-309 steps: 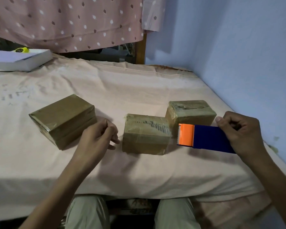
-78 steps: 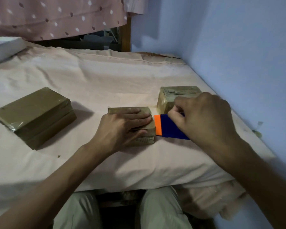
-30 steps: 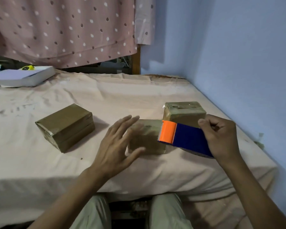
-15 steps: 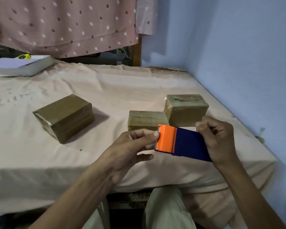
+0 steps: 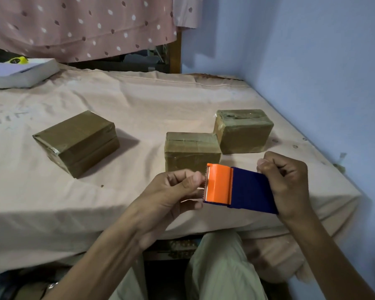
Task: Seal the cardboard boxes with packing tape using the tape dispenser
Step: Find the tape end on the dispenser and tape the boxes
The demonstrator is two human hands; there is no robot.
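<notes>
Picking at the tape end, boxes waiting beyond.

Gripping the tape dispenser by its blue rear in the right hand, long axis running left-right, orange cutter facing the left hand, whose thumb and fingertips pinch at the toothed edge. Lying just past the cutter, straight ahead: middle box; farther right, touching it, right box; well apart, left box.

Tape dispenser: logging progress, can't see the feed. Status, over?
Right hand grips tape dispenser; left hand pinches at its orange blade end. Three boxes untouched on the bed; middle box nearest. Nothing in the way.
</notes>
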